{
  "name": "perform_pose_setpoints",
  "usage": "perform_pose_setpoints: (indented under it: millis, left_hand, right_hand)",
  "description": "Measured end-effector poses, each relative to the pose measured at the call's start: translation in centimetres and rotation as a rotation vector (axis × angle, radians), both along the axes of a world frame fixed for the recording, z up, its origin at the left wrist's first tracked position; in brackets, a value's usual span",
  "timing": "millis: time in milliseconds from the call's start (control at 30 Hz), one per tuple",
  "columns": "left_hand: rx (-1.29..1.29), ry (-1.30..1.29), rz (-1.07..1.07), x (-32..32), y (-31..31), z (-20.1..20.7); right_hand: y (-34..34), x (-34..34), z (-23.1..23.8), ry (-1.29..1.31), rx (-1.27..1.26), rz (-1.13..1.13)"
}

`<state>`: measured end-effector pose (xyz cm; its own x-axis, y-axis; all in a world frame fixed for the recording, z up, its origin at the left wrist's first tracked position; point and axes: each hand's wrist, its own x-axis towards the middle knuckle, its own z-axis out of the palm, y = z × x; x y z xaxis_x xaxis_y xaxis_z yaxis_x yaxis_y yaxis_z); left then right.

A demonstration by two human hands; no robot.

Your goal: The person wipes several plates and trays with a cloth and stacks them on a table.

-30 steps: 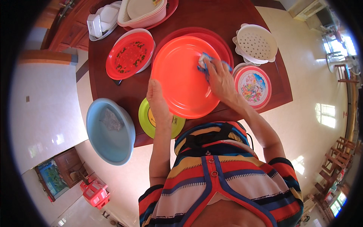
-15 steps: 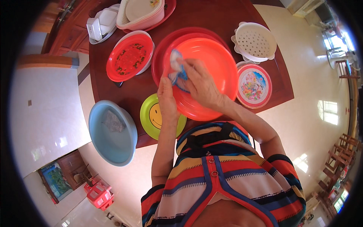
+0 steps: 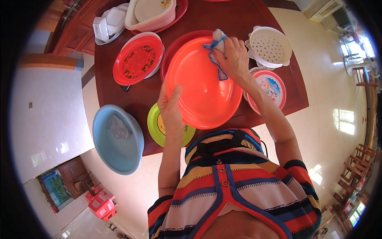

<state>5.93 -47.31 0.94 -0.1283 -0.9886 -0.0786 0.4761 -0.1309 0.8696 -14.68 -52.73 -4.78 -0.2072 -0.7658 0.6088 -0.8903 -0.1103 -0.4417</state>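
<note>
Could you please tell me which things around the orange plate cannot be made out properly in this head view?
- Yellow-green plate: its middle design is hidden by the left hand and the orange plate.
- Red plate under the orange one: only its far rim shows.
- Cloth: mostly covered by the right hand.
- Stacked dishes: cut off by the top edge.
- Grey thing in the blue basin: too blurred to identify.

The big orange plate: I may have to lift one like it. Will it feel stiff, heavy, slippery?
The orange plate probably is light: the left hand alone grips its rim. It looks stiff, showing no sag. Its glossy surface may be slippery.
</note>
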Motion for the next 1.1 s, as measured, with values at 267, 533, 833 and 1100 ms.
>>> perform_pose_setpoints:
  millis: [267, 533, 833, 1100]
  left_hand:
    - [-0.19, -0.127, 0.105, -0.3, 0.9, -0.1]
    - [-0.154, -0.2, -0.229, 2.0, -1.4, 1.0]
    - [-0.043, -0.337, -0.082, 0.9, -1.9, 1.3]
    - [-0.056, -0.147, 0.113, 1.7, -2.3, 0.8]
  right_hand:
    - [1.1, -0.5, -4.2, -0.623, 0.301, -0.01]
    - [1.3, -1.1, -0.6, -0.524, 0.214, 0.286]
    - [2.5, -0.1, -0.4, 0.215, 0.026, 0.214]
    - [7.6, 2.2, -0.8, 0.409, 0.396, 0.183]
